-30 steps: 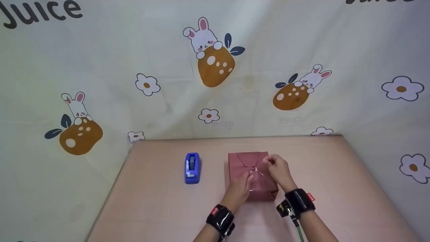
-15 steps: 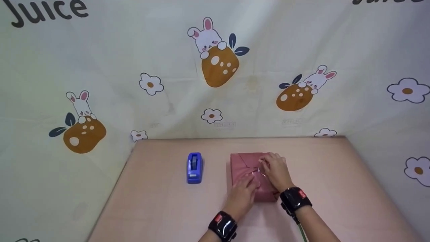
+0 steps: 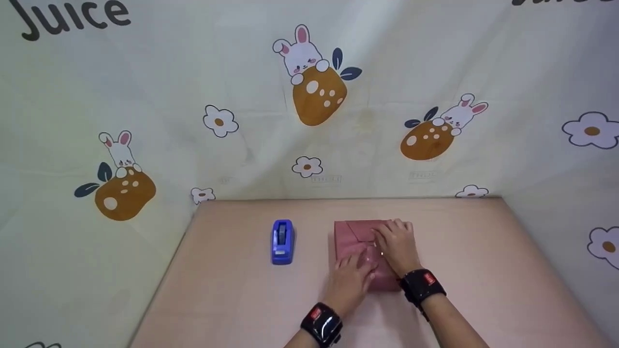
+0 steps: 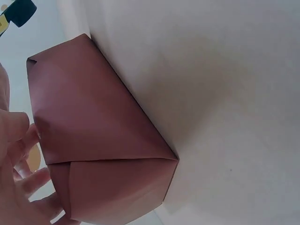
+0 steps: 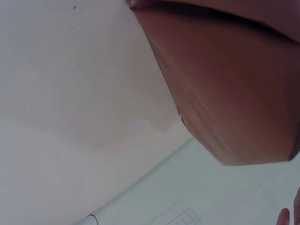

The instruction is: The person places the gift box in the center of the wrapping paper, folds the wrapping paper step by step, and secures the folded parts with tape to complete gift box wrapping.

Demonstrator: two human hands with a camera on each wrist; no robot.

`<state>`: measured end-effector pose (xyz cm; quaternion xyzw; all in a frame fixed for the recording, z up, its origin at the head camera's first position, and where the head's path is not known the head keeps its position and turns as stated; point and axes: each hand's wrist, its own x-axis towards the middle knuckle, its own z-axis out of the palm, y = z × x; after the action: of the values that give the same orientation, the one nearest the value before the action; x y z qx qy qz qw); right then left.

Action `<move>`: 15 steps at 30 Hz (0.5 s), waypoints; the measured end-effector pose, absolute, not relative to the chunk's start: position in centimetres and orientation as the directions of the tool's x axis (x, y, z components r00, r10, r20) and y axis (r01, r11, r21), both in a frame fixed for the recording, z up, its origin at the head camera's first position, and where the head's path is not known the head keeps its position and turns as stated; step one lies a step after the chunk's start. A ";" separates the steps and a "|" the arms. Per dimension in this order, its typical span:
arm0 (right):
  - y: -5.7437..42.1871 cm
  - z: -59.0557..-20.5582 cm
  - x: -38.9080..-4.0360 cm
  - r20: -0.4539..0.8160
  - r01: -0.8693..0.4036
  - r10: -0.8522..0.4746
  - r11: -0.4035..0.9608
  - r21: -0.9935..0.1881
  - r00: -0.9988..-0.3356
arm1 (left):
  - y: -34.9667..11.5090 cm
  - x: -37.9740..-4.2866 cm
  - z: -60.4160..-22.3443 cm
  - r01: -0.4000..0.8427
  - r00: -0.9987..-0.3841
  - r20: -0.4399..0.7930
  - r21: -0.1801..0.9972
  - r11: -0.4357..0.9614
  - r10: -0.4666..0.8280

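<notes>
A box wrapped in dusky red paper (image 3: 349,234) lies on the table, with folded flaps on its top. Shiny clear tape (image 3: 370,255) shows over the flaps between my hands. My left hand (image 3: 349,282) rests on the near left part of the top, fingers fairly straight and spread. From the right, my right hand (image 3: 399,245) presses its fingertips on the top beside the tape. The left wrist view shows the box's folded end and left fingers (image 4: 35,182) on its upper edge. In the right wrist view, only fingertips (image 5: 283,217) appear at the lower right corner.
A blue tape dispenser (image 3: 282,242) stands on the table (image 3: 232,290) to the left of the box. Behind the table hangs a pale curtain (image 3: 251,72) printed with rabbits and flowers. Black camera bands (image 3: 321,325) circle both wrists.
My right hand has come down from above the box's right side onto its top. My left hand has spread its fingers flatter over the paper. The view has shifted slightly.
</notes>
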<state>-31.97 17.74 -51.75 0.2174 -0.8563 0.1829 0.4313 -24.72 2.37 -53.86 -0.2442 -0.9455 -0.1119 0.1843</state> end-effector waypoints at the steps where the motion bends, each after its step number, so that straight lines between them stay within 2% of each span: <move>1: 17.9 -51.7 -31.9 0.817 -0.526 -0.200 0.838 -0.144 -0.541 | 2.4 -24.7 -53.9 0.509 -0.805 0.408 0.102 0.855 0.430; 7: 18.7 -51.7 -31.6 0.815 -0.515 -0.156 0.835 -0.193 -0.558 | 2.5 -24.7 -54.2 0.523 -0.771 0.412 -0.025 0.852 0.485; 15: 19.0 -52.7 -31.3 0.848 -0.477 -0.196 0.876 -0.074 -0.492 | 2.9 -24.7 -54.4 0.494 -0.828 0.322 0.031 0.869 0.460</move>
<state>-31.30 19.03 -52.69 0.1977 -0.8504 0.1513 0.4636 -24.68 2.88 -54.40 -0.2499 -0.9543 -0.0564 0.1539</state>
